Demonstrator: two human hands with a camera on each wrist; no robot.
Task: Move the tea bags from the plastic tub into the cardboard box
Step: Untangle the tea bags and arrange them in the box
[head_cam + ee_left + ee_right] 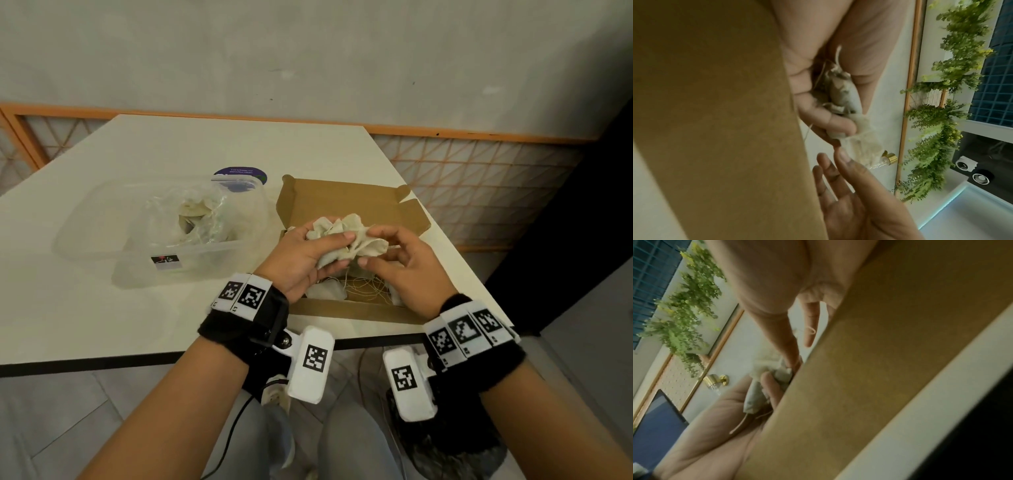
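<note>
My left hand (342, 248) grips a bunch of pale cloth tea bags (346, 236) just above the open cardboard box (346, 202). My right hand (370, 247) pinches the bunch's right end between thumb and index finger. More tea bags (325, 291) and tangled strings (366, 286) lie in the box beneath the hands. Left of the box stands the clear plastic tub (102, 219), with several tea bags (193, 214) in a crinkled liner. In the left wrist view the tea bags (842, 94) sit in the curled left hand (838, 116), beside the box wall (715, 113).
A round purple lid (239, 174) lies behind the tub. The box sits near the white table's (102, 325) right corner and front edge. An orange lattice screen (479, 178) runs behind the table, below a grey wall.
</note>
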